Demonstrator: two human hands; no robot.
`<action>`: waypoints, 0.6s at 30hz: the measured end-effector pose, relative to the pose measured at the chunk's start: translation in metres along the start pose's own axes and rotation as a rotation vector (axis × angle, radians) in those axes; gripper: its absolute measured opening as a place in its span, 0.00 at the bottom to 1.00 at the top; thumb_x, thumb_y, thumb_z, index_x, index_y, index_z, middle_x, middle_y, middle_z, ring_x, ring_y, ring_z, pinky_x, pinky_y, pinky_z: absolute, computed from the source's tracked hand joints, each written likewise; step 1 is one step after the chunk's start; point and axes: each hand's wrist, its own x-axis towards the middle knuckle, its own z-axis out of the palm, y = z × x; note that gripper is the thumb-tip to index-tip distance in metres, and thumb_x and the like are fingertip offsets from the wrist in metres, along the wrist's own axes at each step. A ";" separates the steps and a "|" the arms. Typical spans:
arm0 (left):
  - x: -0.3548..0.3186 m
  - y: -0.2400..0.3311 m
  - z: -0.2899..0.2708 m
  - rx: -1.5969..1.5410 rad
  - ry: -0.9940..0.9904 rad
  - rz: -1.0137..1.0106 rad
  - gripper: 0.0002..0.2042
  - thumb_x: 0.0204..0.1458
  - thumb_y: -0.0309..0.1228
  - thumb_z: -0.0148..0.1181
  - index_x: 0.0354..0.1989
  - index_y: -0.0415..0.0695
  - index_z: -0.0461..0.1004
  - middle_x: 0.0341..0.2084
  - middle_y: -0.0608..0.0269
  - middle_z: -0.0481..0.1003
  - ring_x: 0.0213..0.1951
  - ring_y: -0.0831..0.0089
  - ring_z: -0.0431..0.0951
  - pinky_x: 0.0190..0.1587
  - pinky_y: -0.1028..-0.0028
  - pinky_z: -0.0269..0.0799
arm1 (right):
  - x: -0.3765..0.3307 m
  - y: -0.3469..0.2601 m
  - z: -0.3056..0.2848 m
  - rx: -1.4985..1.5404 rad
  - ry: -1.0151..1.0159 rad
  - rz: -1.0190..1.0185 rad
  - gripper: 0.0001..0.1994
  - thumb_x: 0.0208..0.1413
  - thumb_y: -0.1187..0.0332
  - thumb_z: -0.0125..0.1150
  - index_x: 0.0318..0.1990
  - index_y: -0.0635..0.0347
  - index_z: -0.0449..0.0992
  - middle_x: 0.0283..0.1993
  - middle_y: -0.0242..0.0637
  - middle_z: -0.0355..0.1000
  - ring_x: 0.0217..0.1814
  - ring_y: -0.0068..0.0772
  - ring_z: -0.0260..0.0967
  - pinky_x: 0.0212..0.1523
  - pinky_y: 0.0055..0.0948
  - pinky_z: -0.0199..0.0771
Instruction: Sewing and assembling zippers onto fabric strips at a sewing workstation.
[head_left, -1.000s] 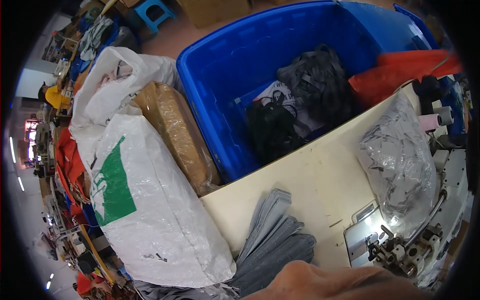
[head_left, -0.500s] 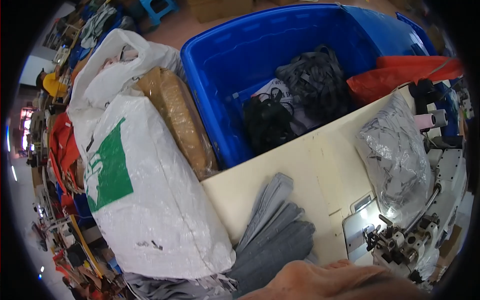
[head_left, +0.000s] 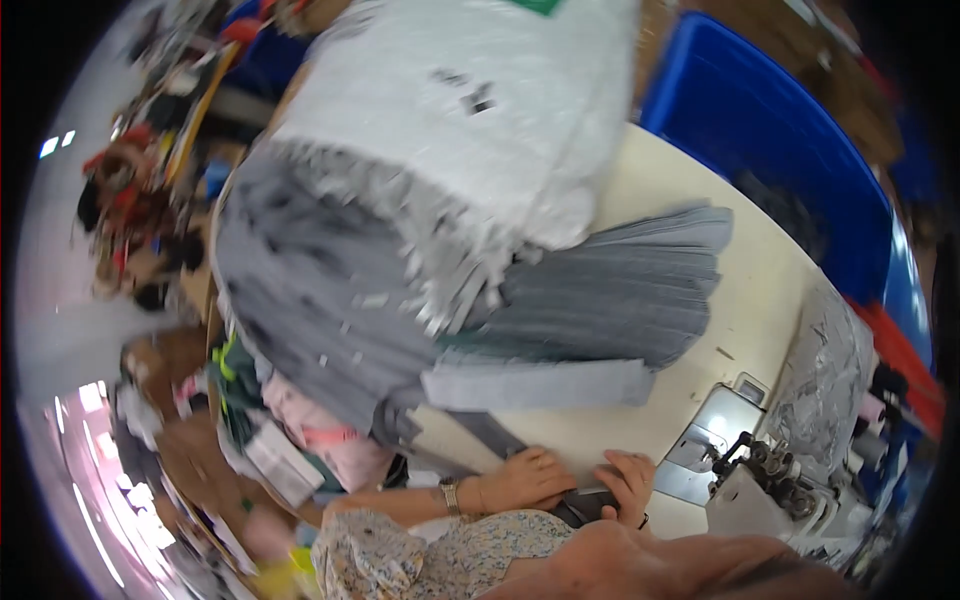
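At the table's near edge my left hand (head_left: pixel 527 478), with a watch on its wrist, is closed over a dark grey fabric piece (head_left: pixel 582 507). My right hand (head_left: pixel 628 482) grips the other side of this piece, its fingers curved and thumb lower down. A grey fabric strip (head_left: pixel 487 434) runs from beside the left hand up towards a heap of grey fabric (head_left: pixel 310 290). Beyond the hands lies a fanned stack of grey fabric pieces (head_left: pixel 620 285), with a lighter grey folded piece (head_left: pixel 540 384) along its near side. Parts of the held piece are hidden by my fingers.
A white woven sack (head_left: pixel 470 110) spills light grey scraps (head_left: pixel 455 255) over the heap. The sewing machine (head_left: pixel 765 485) and its metal plate (head_left: pixel 705 440) stand right of my hands. Behind are a clear plastic bag (head_left: pixel 825 380) and a blue bin (head_left: pixel 770 130). Pink fabric (head_left: pixel 325 430) hangs left.
The view has swung down and left, so the sack and bin appear higher up. Both hands and the dark grey piece have come into sight.
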 end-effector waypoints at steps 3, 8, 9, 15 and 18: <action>0.004 -0.003 0.005 -0.055 0.072 0.061 0.12 0.45 0.28 0.64 0.40 0.46 0.75 0.33 0.66 0.74 0.37 0.67 0.74 0.43 0.67 0.68 | -0.006 0.011 -0.001 0.054 0.004 -0.120 0.26 0.63 0.48 0.42 0.46 0.60 0.79 0.48 0.41 0.75 0.47 0.44 0.70 0.59 0.50 0.58; -0.006 -0.001 0.023 -0.065 0.204 0.137 0.10 0.48 0.25 0.63 0.40 0.44 0.75 0.33 0.61 0.74 0.38 0.61 0.75 0.45 0.65 0.68 | -0.022 0.016 0.011 0.174 -0.097 -0.326 0.24 0.63 0.51 0.42 0.47 0.61 0.79 0.42 0.41 0.76 0.41 0.47 0.70 0.53 0.48 0.65; -0.003 -0.005 0.024 -0.048 0.245 0.169 0.08 0.47 0.26 0.63 0.37 0.44 0.75 0.31 0.61 0.74 0.37 0.61 0.74 0.43 0.65 0.68 | -0.025 0.014 0.017 0.209 -0.135 -0.390 0.25 0.63 0.51 0.42 0.47 0.62 0.79 0.41 0.42 0.76 0.41 0.48 0.71 0.50 0.47 0.68; 0.000 -0.005 0.027 0.072 0.480 0.298 0.05 0.46 0.26 0.64 0.32 0.44 0.77 0.27 0.60 0.76 0.33 0.58 0.76 0.38 0.63 0.71 | -0.021 -0.015 0.039 0.187 -0.132 -0.515 0.19 0.63 0.59 0.48 0.49 0.65 0.76 0.41 0.45 0.76 0.41 0.48 0.73 0.44 0.39 0.73; -0.024 0.031 0.023 0.030 0.536 0.309 0.07 0.45 0.23 0.65 0.34 0.42 0.78 0.29 0.59 0.77 0.33 0.58 0.77 0.37 0.63 0.73 | -0.054 -0.019 0.029 0.275 0.055 -0.296 0.16 0.55 0.70 0.60 0.50 0.65 0.75 0.43 0.43 0.76 0.43 0.45 0.74 0.46 0.37 0.73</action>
